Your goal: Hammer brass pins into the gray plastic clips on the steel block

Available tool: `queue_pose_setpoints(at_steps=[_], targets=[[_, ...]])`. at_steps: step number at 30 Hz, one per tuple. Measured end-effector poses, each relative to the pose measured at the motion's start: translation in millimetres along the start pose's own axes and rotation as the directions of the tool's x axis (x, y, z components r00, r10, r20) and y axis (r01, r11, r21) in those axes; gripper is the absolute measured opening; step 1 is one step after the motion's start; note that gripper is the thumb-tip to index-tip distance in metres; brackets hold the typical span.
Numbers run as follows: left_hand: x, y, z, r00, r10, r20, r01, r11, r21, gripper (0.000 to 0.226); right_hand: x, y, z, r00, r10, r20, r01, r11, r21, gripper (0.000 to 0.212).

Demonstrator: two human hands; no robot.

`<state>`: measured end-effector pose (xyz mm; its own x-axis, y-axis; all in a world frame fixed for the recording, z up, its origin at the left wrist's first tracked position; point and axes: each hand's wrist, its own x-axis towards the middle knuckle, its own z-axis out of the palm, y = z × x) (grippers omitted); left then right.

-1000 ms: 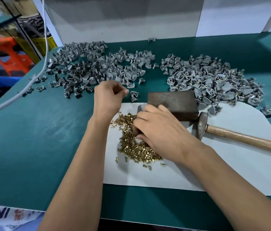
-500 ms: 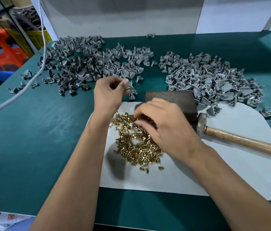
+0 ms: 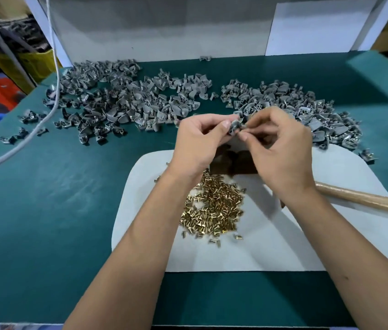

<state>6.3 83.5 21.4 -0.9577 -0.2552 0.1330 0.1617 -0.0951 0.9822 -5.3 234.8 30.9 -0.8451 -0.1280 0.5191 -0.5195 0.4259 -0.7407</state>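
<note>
Above centre frame, the left hand (image 3: 196,141) pinches a gray clip (image 3: 234,126); the right hand (image 3: 276,148) pinches at it from the right, pin hidden, steel block (image 3: 226,163) directly below.

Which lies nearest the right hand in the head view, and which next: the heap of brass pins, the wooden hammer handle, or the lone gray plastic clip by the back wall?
From the right hand:
1. Wooden hammer handle, just right of the wrist.
2. Heap of brass pins, lower left, on white paper.
3. Lone gray plastic clip, far back by the wall.
</note>
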Motion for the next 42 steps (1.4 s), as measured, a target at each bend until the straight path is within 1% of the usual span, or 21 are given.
queue_pose_setpoints(at_steps=[4, 8, 10, 14, 18, 25, 27, 30, 32, 39, 42], targets=[[-1.2, -4.1, 7.0, 0.992, 0.126, -0.002, -0.122, 0.958, 0.261, 0.017, 1.3, 4.0, 0.1, 1.000, 0.026, -0.018, -0.026, 0.999, -0.019, 0.029], [1.8, -8.7, 8.8, 0.983, 0.186, -0.003, -0.169, 0.899, 0.405, 0.015, 1.9, 7.3, 1.1, 0.999, -0.018, -0.044, 0.018, 1.000, -0.015, 0.023], [3.1, -9.7, 8.7, 0.976, 0.216, -0.004, -0.192, 0.873, 0.448, 0.014, 2.2, 9.1, 2.0, 0.998, -0.032, -0.055, 0.032, 0.999, -0.008, 0.022], [2.6, -9.1, 7.0, 0.978, 0.206, 0.006, -0.189, 0.884, 0.428, 0.015, 0.9, 11.0, 3.3, 0.996, -0.056, -0.069, 0.056, 0.998, -0.003, 0.021], [1.3, -8.5, 8.5, 0.990, 0.144, 0.010, -0.138, 0.920, 0.367, 0.020, 0.9, 11.3, 2.8, 0.992, -0.080, -0.093, 0.079, 0.997, -0.014, 0.020], [-3.1, -6.0, 10.9, 0.994, 0.107, 0.017, -0.108, 0.953, 0.283, 0.024, 2.6, 12.6, 0.3, 0.983, -0.150, -0.108, 0.140, 0.986, -0.094, 0.015], [-3.6, -5.3, 12.0, 0.995, 0.097, 0.013, -0.097, 0.962, 0.254, 0.024, 4.3, 13.8, -1.2, 0.983, -0.156, -0.097, 0.147, 0.985, -0.091, 0.017], [-4.6, -4.2, 11.3, 0.999, 0.033, -0.009, -0.032, 0.991, 0.133, 0.022, 6.6, 15.1, -2.8, 0.989, -0.137, -0.049, 0.135, 0.990, -0.042, 0.019], [-4.4, -3.9, 10.0, 1.000, 0.006, -0.018, -0.004, 0.996, 0.088, 0.022, 7.2, 15.7, -2.9, 0.992, -0.127, -0.017, 0.126, 0.992, -0.030, 0.020], [-3.7, -4.2, 11.8, 1.000, 0.008, 0.025, -0.011, 0.990, 0.137, 0.021, 8.5, 18.5, -6.7, 0.995, -0.088, 0.044, 0.089, 0.996, -0.022, 0.025], [-3.3, -5.0, 12.6, 0.999, 0.023, 0.035, -0.029, 0.986, 0.164, 0.022, 8.6, 19.0, -7.8, 0.997, -0.067, 0.046, 0.068, 0.998, -0.017, 0.028]])
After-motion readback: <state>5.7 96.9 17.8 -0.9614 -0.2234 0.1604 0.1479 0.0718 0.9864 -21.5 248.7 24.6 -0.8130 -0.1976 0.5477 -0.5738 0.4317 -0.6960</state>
